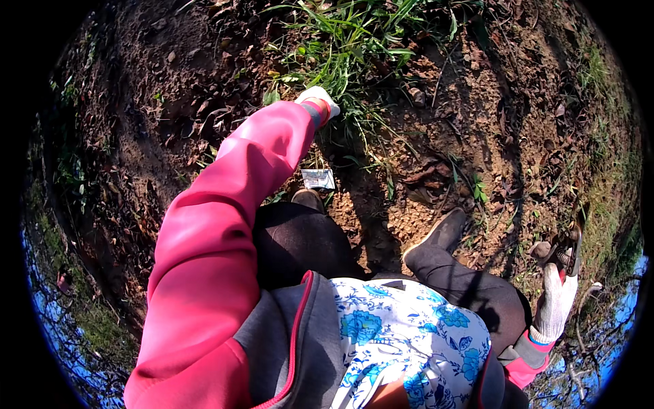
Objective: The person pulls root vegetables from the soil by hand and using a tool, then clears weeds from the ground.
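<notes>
My left hand [319, 99], in a white glove, reaches forward to the base of a clump of long green grass [345, 66]. Its fingers are hidden behind the glove's back and the grass, so its grip cannot be told. Low at the right, my right hand [557, 301], in a white knit glove, is closed on a pair of pruning shears [575, 250], whose metal spring and curved metal part show above the fingers. A small printed packet [318, 179] lies on the soil below my left wrist, just beyond the tip of one shoe.
Brown, uneven soil [475, 122] with dry leaves and clods slopes around me. My dark shoe [444, 230] rests on it. A stone [540, 250] lies beside the shears. Bare twigs [580, 378] stand at the lower right rim, and small green weeds [479, 190] grow beyond the shoe.
</notes>
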The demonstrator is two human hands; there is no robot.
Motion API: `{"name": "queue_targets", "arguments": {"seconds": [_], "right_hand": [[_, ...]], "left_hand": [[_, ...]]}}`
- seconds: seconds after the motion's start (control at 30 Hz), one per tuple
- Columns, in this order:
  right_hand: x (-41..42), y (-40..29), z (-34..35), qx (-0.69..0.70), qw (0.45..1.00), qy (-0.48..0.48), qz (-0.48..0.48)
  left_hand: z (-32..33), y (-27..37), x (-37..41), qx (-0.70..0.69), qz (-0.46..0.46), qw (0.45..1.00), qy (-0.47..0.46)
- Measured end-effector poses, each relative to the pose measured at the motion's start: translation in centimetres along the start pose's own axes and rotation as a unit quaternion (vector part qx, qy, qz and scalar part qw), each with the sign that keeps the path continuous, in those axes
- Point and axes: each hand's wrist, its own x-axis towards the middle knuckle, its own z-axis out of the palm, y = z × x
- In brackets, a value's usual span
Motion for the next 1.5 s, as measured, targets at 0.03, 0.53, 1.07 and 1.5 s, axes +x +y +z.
{"name": "queue_targets", "arguments": {"seconds": [0.03,0.53,1.07,1.5], "right_hand": [[0.0,0.2,-0.1,-0.004,1.0,0.002,-0.006],[-0.2,0.6,-0.7,-0.045,0.999,0.018,0.007],[-2.2,0.6,-0.9,-0.027,0.999,0.021,-0.006],[-1.9,-2.2,1.8,-0.032,0.999,0.028,0.023]], "left_hand": [[-0.1,0.0,0.2,0.003,0.0,1.0,-0.004],[-3.6,0.4,-1.1,0.088,0.038,0.993,-0.069],[2.4,-1.7,3.6,0.134,0.166,0.977,0.025],[-0.8,-1.7,-0.1,0.01,0.169,0.985,-0.039]]}}
